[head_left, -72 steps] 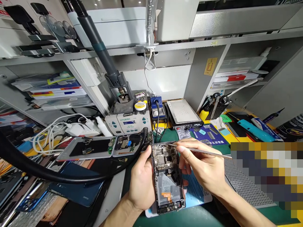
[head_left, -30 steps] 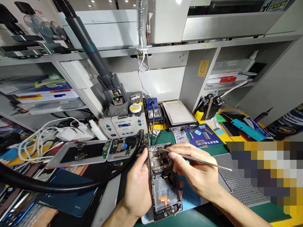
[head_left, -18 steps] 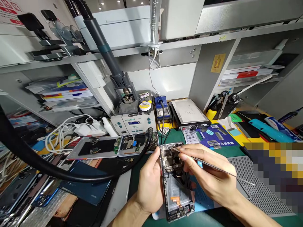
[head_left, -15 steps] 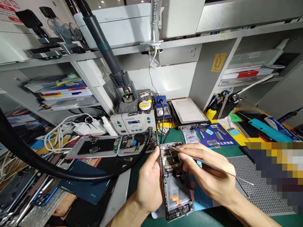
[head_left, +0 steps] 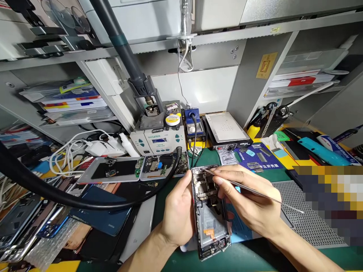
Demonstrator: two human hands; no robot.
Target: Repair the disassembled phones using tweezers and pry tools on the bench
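An opened phone (head_left: 210,223) with bare circuit boards and a battery lies lengthwise in front of me. My left hand (head_left: 177,211) grips its left edge, thumb up along the frame. My right hand (head_left: 249,204) is closed on slim metal tweezers (head_left: 255,192), whose tips rest on the boards at the phone's top end (head_left: 204,170). The fingers of that hand also steady the phone's right side.
Two more opened phones (head_left: 113,170) (head_left: 163,165) lie to the left on the green mat (head_left: 244,258). A rework station (head_left: 159,140), a thick black hose (head_left: 70,200), a heating plate (head_left: 227,130) and tool clutter ring the work spot. Phone backs pile up at the left.
The view has dipped and shifted slightly. Both hands keep their hold; the tweezer tips stay at the phone's top end with only small movement.
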